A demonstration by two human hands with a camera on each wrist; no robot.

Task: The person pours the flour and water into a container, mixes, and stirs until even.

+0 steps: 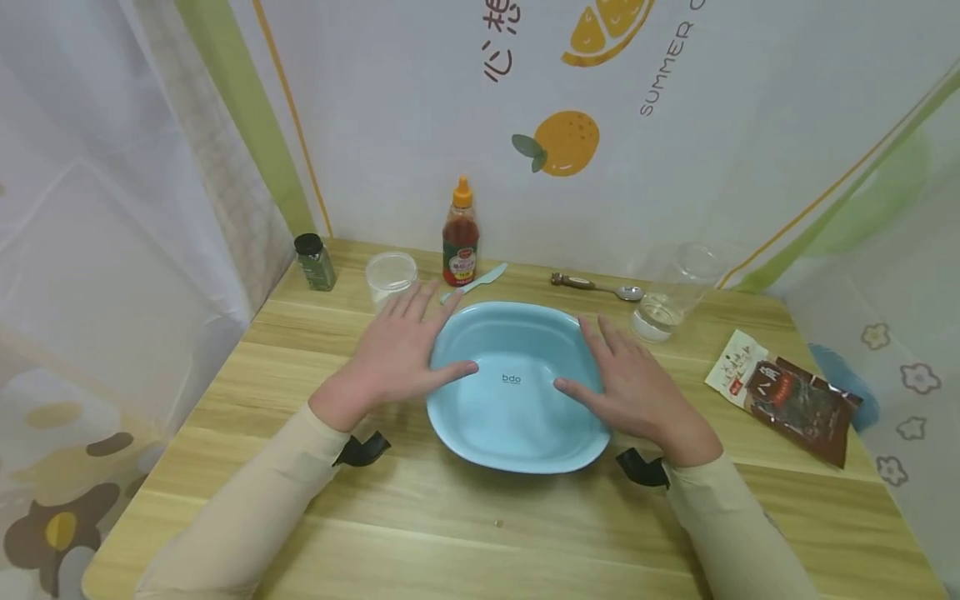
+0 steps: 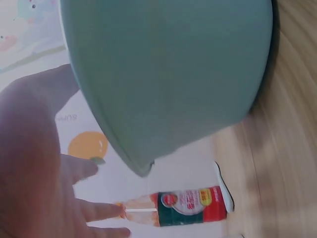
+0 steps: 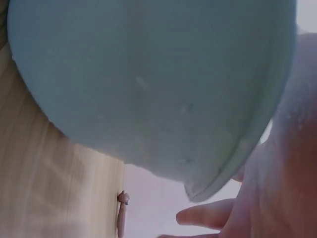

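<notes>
A light blue plastic basin (image 1: pixel 517 425) marked "bdo" stands on the wooden table between both hands. At its left rim is my left hand (image 1: pixel 397 354), fingers straight and spread, thumb reaching over the inside. My right hand (image 1: pixel 637 387) mirrors it at the right rim, its thumb also extended over the basin. Both wrist views show the outer wall of the basin (image 2: pixel 168 74) close up, with the left palm (image 2: pixel 34 163) and the right palm (image 3: pixel 282 183) beside the rim. Neither hand has its fingers curled round anything.
Behind the basin stand a sauce bottle (image 1: pixel 461 250), a clear tub (image 1: pixel 392 271) and a black-lidded spice jar (image 1: pixel 316 265). A pale blue knife (image 1: pixel 483 279) and a spoon (image 1: pixel 592 286) lie there. To the right are a glass (image 1: pixel 660 312) holding clear liquid and a star anise packet (image 1: pixel 787 400).
</notes>
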